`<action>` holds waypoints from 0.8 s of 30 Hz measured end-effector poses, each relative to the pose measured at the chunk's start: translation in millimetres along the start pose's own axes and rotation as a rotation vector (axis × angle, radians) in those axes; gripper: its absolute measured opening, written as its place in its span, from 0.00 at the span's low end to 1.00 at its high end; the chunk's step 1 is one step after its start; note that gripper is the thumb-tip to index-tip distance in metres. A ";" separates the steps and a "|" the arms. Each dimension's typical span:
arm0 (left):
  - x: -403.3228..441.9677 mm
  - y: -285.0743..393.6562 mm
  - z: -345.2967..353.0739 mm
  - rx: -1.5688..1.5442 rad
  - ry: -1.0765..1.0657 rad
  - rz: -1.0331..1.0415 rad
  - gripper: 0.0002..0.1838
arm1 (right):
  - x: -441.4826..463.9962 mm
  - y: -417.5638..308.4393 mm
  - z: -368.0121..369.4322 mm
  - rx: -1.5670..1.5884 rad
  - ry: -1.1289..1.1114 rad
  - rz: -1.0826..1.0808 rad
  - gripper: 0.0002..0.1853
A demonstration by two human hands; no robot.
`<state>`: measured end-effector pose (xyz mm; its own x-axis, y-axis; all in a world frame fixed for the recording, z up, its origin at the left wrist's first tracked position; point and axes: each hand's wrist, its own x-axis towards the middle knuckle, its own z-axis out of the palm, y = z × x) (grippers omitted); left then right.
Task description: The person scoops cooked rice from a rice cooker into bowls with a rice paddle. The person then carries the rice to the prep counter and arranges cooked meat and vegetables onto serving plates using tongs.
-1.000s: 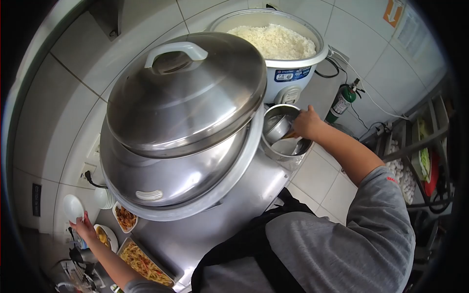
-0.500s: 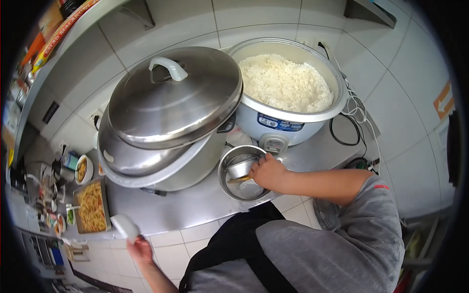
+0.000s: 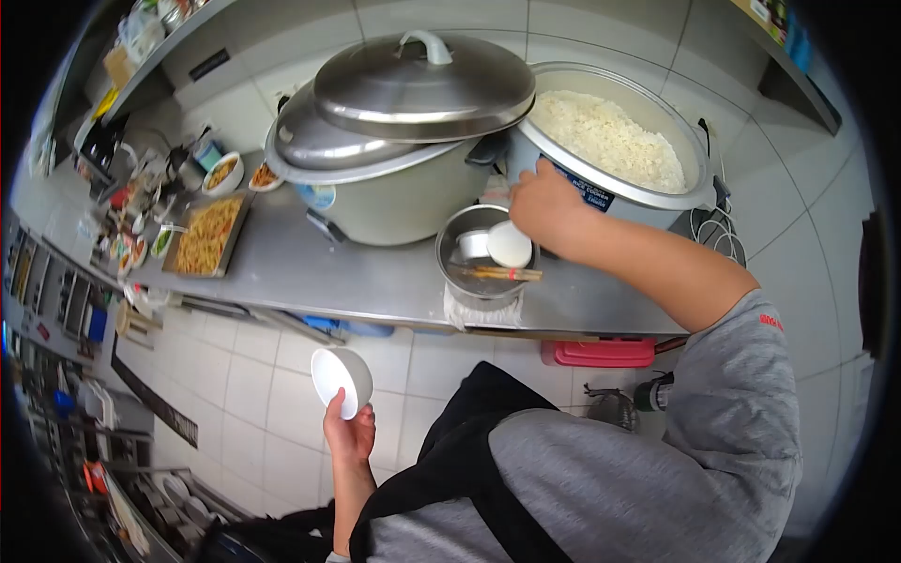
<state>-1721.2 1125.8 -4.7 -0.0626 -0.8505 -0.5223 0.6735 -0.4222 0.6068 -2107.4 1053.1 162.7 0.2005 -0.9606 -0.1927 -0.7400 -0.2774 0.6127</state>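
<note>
Person in a gray short-slv. T-shirt point(image 3: 619, 479) w/ sm. red lettering point(image 3: 771, 321), illegible, nr. the R sleeve's point(image 3: 732, 403) edge; blk. apron point(image 3: 474, 413) over it, w/ wide blk. strap point(image 3: 526, 525); forearms bare.

1. Head view: from above the near side of the rice cooker point(image 3: 657, 108), facing forward and down.
2. Range: close; the rice cooker sits upper right, the bench point(image 3: 375, 281) extends leftward from it, and the wearer's torso point(image 3: 601, 479), below it, is nearer the lens.
</note>
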 end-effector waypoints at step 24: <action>-17.7 -95.0 225.3 -0.047 -0.222 0.086 0.26 | 19.9 319.3 280.8 0.527 0.097 0.494 0.17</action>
<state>-1950.0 1110.3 81.9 -0.1603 -0.9331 -0.3221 0.7167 -0.3344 0.6120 -2520.0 950.9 139.3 -0.1988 -0.9754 0.0949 -0.9649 0.2118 0.1556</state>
